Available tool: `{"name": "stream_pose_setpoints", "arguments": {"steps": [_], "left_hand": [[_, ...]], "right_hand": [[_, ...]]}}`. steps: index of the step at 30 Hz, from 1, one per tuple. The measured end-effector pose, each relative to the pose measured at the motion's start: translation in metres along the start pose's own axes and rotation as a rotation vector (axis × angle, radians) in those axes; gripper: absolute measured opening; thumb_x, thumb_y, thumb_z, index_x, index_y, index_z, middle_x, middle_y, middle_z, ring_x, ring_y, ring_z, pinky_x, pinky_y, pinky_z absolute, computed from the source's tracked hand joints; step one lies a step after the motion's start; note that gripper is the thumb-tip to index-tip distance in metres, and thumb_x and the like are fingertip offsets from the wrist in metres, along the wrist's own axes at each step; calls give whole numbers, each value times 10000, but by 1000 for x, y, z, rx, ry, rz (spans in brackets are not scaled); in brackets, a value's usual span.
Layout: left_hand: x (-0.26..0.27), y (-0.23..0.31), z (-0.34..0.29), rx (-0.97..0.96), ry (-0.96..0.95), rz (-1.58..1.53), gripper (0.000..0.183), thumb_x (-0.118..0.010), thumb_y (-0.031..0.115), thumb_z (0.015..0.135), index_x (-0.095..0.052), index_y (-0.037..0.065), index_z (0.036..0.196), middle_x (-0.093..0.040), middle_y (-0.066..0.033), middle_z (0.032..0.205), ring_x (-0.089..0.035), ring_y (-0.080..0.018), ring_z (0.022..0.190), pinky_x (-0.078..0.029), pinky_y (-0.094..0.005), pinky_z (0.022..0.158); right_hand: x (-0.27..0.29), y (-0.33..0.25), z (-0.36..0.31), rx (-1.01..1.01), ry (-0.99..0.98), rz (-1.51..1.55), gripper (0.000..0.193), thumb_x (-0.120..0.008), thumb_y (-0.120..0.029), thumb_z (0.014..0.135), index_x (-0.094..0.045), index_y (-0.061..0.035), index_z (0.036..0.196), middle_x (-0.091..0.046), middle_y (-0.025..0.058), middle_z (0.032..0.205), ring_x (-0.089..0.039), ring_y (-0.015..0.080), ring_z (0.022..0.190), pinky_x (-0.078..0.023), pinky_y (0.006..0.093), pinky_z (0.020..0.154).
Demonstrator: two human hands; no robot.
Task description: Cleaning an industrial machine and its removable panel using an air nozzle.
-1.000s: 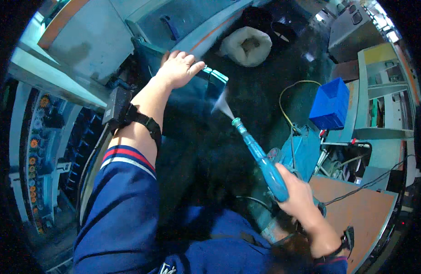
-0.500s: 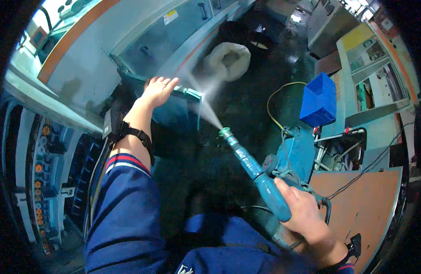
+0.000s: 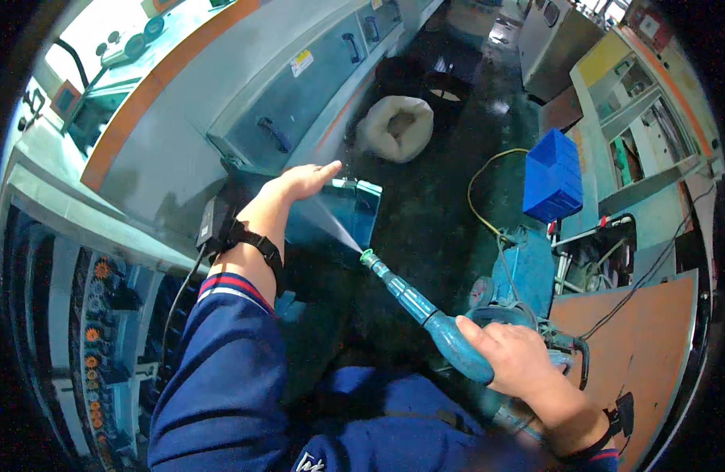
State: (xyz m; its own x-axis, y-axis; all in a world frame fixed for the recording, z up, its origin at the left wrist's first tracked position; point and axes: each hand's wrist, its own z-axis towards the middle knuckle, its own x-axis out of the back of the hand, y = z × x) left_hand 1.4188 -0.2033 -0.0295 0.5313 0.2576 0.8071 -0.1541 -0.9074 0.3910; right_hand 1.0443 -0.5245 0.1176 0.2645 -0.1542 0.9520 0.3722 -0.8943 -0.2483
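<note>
Dark, shiny floor [image 3: 437,216] lies beneath you, with a white, round sack [image 3: 417,138] farther ahead and a bright blue, rectangular plastic bin [image 3: 563,200] at the right. Your right hand [image 3: 520,358] is wrapped around the thick handle of a long blue spray gun [image 3: 414,303], and white spray [image 3: 337,226] leaves its tip toward a teal, box-like piece [image 3: 364,211] with pale top edge. This piece is at your left hand [image 3: 299,183], whose fingers are partly hidden, so its grip cannot be told.
</note>
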Motion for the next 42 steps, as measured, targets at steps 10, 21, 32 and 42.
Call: {"name": "stream_pose_setpoints", "arguments": {"steps": [10,21,32,42], "left_hand": [[11,4,14,-19,-97,7,934,-308,807,922,-647,22,1298,-587,-248,1372,-502,-389,1342,-383,-443,1112],[23,27,-8,-78,-122,175,907,-308,789,929,-665,30,1272,-610,-218,1348,-520,-389,1317,-405,-439,1098],[25,20,-26,-112,-80,228,789,-354,739,953,-643,101,1318,-632,-177,1324,-548,-356,1286,-422,-449,1089],[25,25,-40,-148,-40,236,739,-412,718,948,-589,140,1373,-591,-145,1356,-518,-348,1309,-417,-461,1088]], "right_hand": [[7,2,16,17,86,-57,680,-671,-160,782,-484,-163,1436,-575,66,759,-653,286,668,-527,427,600],[5,8,57,75,105,-51,719,-669,-104,763,-470,-177,1449,-577,71,782,-660,280,690,-534,421,615],[-15,7,114,226,112,-14,722,-652,-78,769,-461,-171,1459,-583,72,767,-661,281,679,-530,422,601],[-25,9,147,291,162,31,699,-640,-67,785,-455,-164,1452,-587,78,780,-667,284,692,-536,434,610]]}}
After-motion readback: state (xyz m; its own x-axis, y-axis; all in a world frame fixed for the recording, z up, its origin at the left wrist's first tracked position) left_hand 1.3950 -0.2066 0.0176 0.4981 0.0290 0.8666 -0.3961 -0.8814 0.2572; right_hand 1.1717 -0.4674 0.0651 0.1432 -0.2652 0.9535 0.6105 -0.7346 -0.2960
